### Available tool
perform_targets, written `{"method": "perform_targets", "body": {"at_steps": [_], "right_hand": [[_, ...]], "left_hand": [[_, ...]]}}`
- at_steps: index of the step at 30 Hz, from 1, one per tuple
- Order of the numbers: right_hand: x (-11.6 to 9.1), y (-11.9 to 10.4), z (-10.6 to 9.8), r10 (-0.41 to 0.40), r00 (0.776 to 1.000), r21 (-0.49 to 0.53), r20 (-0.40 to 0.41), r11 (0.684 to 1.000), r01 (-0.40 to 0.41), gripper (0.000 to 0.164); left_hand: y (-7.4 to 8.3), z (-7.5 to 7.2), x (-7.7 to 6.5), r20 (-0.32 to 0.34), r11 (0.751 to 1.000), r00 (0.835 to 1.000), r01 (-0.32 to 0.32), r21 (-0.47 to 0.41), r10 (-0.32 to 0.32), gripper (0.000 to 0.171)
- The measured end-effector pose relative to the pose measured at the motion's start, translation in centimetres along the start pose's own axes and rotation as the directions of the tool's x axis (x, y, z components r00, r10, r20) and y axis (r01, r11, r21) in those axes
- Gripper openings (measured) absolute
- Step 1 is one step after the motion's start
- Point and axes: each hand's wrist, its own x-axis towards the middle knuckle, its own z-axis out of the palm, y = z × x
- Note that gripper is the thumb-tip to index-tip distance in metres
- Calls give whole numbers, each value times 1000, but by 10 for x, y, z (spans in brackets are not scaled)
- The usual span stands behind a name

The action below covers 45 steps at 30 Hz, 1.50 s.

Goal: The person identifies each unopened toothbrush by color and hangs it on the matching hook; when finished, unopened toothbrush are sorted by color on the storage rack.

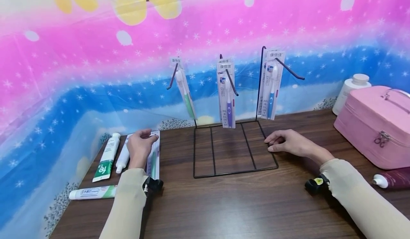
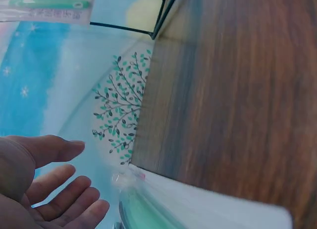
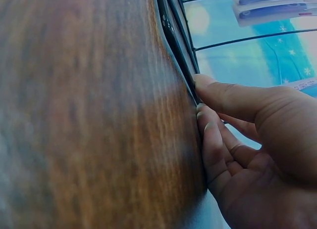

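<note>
A black wire display rack (image 1: 236, 172) stands on the brown table, its base flat and its hooks carrying carded toothbrushes: a green one (image 1: 188, 105), purple ones (image 1: 229, 110) and blue ones (image 1: 271, 102). At the right side bar of the base, my right hand (image 1: 289, 143) pinches the wire between thumb and fingers, as the right wrist view shows close up. My left hand (image 1: 140, 148) hovers at the left over another packaged toothbrush (image 1: 155, 162), partly covering it. In the left wrist view the left fingers (image 2: 64, 189) are loosely bent and hold nothing.
Left of the left hand lie a green-and-white toothpaste tube (image 1: 107, 157), a white tube (image 1: 123, 157) and another tube (image 1: 93, 192). To the right stand a pink case (image 1: 374, 125) and a white bottle (image 1: 349, 93), with a maroon tube (image 1: 395, 179) in front. A patterned cloth (image 1: 96, 71) hangs behind.
</note>
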Motion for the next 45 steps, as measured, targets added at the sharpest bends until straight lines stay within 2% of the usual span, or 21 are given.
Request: {"method": "perform_targets", "body": {"at_steps": [7, 12, 19, 26, 35, 45], "right_hand": [[-1, 1, 0, 6, 1000, 0, 10, 1000, -6, 28], [0, 0, 0, 3, 1000, -2, 5, 1000, -3, 29], [0, -2, -1, 2, 1000, -10, 4, 1000, -2, 28], [0, -2, -1, 3, 1000, 7, 10, 1000, -3, 30], [0, -2, 0, 1, 1000, 6, 13, 1000, -1, 29], [0, -3, -1, 13, 1000, 13, 16, 1000, -14, 29]], "left_hand": [[-2, 1, -2, 15, 994, 1000, 0, 108, -2, 38], [-1, 0, -4, 30, 989, 1000, -2, 151, -2, 38], [-1, 1, -1, 68, 976, 996, 36, 213, -52, 43], [-3, 5, 2, 106, 972, 992, 43, 231, -69, 44], [-5, 8, 2, 111, 968, 992, 35, 248, -65, 41], [-6, 5, 7, 172, 962, 979, 64, 267, -112, 45]]}}
